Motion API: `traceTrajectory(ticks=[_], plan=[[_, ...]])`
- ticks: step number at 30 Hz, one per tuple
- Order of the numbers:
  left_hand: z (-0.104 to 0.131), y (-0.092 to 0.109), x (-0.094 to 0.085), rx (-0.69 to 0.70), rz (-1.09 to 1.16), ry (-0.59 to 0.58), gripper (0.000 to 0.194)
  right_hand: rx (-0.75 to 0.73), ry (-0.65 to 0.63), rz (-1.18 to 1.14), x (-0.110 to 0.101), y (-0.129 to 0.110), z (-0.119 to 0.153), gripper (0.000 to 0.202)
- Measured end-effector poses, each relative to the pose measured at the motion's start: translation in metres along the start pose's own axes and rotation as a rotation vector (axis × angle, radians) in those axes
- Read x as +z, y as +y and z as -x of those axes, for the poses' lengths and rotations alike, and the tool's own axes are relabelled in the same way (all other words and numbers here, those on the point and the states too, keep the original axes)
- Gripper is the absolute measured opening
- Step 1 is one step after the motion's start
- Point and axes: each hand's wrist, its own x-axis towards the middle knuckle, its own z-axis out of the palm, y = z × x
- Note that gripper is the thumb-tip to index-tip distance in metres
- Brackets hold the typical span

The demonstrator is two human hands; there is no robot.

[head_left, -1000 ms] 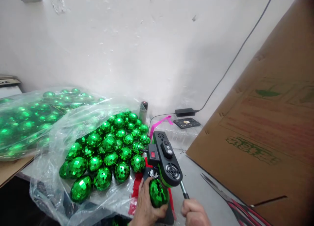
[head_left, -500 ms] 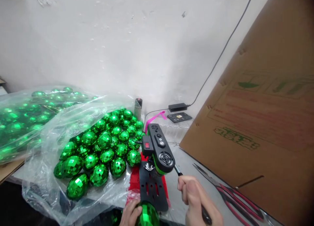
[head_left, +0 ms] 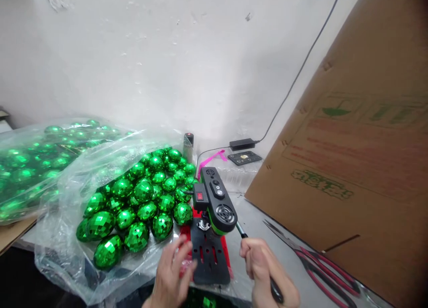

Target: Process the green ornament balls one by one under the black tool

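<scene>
My right hand (head_left: 267,270) is wrapped round the black grip of a lever handle (head_left: 241,230), whose metal rod runs up to a small black bench machine (head_left: 219,201). The machine has a red switch (head_left: 199,195) and stands on a slotted black base plate (head_left: 211,263). My left hand (head_left: 172,272) is open, fingers apart and empty, just left of the plate. Beyond it, shiny faceted green ball ornaments (head_left: 143,191) lie heaped in the mouth of a clear plastic bag (head_left: 63,259). Below the plate's front edge, part of a green ornament (head_left: 209,302) shows.
Large red-and-black-handled scissors (head_left: 321,272) lie at the right, beside a tall cardboard box (head_left: 351,165). Near the white wall are a black power adapter (head_left: 242,144), a flat black device (head_left: 244,158) and a dark cylinder (head_left: 188,145). Another bag of green ornaments (head_left: 30,165) stands far left.
My left hand has let go of the green ball ornament at the plate's front edge and moved up and left, its fingers spreading. My right hand keeps hold of the lever handle.
</scene>
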Motion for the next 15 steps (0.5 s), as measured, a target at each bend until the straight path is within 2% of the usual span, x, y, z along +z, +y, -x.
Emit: traceTrajectory(ticks=[1,2,4,6,8,10,13,15], plan=[[-0.025,-0.012,-0.002,0.004,-0.069,0.005,0.044,-0.005,0.005,0.000,0.001,0.000,0.000,0.036],[-0.049,-0.022,-0.001,-0.050,-0.146,-0.008,0.046,-0.007,0.008,0.001,0.001,0.001,0.000,0.037],[-0.090,-0.036,0.008,-0.125,-0.259,-0.124,0.055,-0.005,0.006,0.001,0.001,0.001,-0.001,0.037],[-0.115,-0.040,0.020,-0.155,-0.298,-0.228,0.064,0.002,-0.001,-0.006,0.001,0.001,-0.001,0.037],[-0.124,-0.040,0.029,-0.155,-0.288,-0.271,0.068,0.013,0.009,-0.010,0.002,-0.001,0.000,0.038],[-0.123,-0.039,0.029,-0.160,-0.279,-0.280,0.068,0.030,0.040,-0.009,0.004,-0.003,0.001,0.038],[-0.114,-0.038,0.009,-0.219,-0.188,-0.215,0.064,0.058,0.086,-0.010,0.009,-0.007,0.003,0.036],[-0.106,-0.038,-0.012,-0.322,0.023,-0.099,0.064,0.069,0.096,-0.016,0.011,-0.008,0.005,0.035]])
